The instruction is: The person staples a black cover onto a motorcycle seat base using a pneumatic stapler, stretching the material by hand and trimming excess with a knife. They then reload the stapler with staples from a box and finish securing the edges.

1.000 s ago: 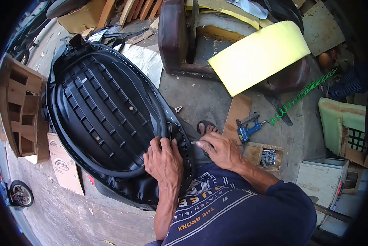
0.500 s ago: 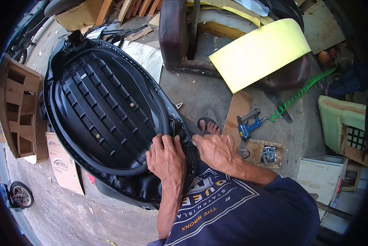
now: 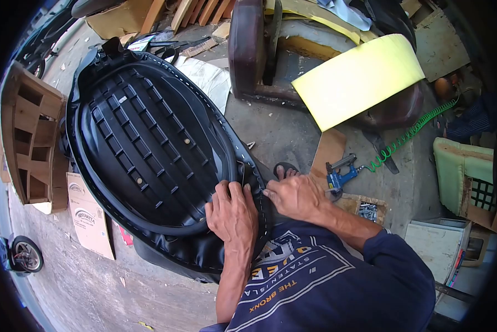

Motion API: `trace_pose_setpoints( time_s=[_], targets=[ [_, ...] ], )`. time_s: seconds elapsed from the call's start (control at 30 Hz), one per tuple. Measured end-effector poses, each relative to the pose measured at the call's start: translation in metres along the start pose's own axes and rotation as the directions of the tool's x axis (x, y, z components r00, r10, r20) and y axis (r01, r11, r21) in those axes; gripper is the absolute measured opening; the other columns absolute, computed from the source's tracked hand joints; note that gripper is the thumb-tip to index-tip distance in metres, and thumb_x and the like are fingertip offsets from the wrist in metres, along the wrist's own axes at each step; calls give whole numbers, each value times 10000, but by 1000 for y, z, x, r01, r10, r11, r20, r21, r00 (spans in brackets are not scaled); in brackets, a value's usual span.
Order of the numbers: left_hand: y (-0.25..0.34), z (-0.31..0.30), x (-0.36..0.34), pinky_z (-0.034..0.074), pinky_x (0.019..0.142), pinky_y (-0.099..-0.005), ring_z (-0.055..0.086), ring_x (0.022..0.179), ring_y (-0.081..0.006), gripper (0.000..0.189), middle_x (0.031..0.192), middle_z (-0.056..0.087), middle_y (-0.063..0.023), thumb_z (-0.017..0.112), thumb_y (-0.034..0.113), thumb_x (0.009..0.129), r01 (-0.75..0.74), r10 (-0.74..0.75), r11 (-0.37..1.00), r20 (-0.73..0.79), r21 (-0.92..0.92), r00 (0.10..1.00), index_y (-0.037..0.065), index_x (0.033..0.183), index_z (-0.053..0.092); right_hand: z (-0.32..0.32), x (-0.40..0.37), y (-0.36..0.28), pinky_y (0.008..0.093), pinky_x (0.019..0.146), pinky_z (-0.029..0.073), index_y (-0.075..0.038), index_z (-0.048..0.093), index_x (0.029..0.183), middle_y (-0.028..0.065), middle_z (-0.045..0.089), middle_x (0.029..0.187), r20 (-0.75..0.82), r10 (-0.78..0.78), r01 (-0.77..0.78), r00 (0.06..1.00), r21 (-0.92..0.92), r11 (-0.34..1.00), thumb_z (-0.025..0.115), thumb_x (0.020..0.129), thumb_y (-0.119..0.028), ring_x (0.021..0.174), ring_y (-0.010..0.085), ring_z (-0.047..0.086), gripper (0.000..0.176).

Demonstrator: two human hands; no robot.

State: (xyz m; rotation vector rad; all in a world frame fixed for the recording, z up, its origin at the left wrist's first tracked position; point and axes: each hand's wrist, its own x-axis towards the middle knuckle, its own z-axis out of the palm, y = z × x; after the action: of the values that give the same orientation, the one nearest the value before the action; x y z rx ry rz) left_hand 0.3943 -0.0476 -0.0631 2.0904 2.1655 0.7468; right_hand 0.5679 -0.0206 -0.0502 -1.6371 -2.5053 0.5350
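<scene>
An upturned motorcycle seat (image 3: 149, 144) lies in front of me, its ribbed black plastic base facing up. A black seat cover (image 3: 190, 252) with white dashed stitching near its edge is folded round the rim. My left hand (image 3: 233, 213) rests on the near right end of the rim, fingers bent over the base edge and thumb against the cover. Just right of it, my right hand (image 3: 298, 198) pinches the cover's stitched edge between thumb and forefinger. The exact grip under the left fingers is hidden.
A blue staple gun (image 3: 341, 176) on a green coiled hose (image 3: 409, 138) lies right, beside a box of metal pieces (image 3: 368, 211). Yellow foam (image 3: 365, 80) sits on a maroon chair frame (image 3: 247, 50). Cardboard (image 3: 91, 221) and a wooden frame (image 3: 35, 138) stand left.
The view has shifted slightly, so the scene sits further right. Both hands stay at the same stretch of rim with little visible movement; more of the foot is covered by my right hand.
</scene>
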Motion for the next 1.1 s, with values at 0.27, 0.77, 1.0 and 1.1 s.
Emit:
trace_pose_setpoints(
  time_s=[0.27,0.77,1.0,1.1],
  targets=[
    [-1,-10,-1,454,743,-406,675,888,-255,186,1066,675,-85,738,243,923,1,-1,1000,18,-14,1000,84,927,641,24,28,53,369,473,393,-30,708,842,30,472,528,328,-140,-166,934,747,644,668,1017,-433,465,163,458,441],
    [1,-7,-1,455,779,-433,674,914,-290,204,1034,669,-98,740,257,929,45,-44,999,23,-23,999,80,942,639,-29,13,-11,536,606,551,-115,723,1031,184,734,798,67,67,-66,996,-23,998,612,1008,-272,719,411,722,193],
    [-1,-3,-4,457,765,-415,658,912,-268,189,1052,662,-91,724,251,936,11,-10,1000,17,-27,1000,81,955,644,-33,24,-25,523,623,563,-39,710,886,246,717,765,85,9,0,996,-113,994,566,946,-172,717,408,740,205],
    [-3,-4,-5,459,782,-426,667,908,-277,198,1018,665,-95,739,259,922,28,-27,998,22,-51,999,87,943,646,-23,22,-34,499,628,562,-54,711,864,227,742,821,29,-34,40,999,-238,970,559,937,-167,775,376,759,203]
  ],
)
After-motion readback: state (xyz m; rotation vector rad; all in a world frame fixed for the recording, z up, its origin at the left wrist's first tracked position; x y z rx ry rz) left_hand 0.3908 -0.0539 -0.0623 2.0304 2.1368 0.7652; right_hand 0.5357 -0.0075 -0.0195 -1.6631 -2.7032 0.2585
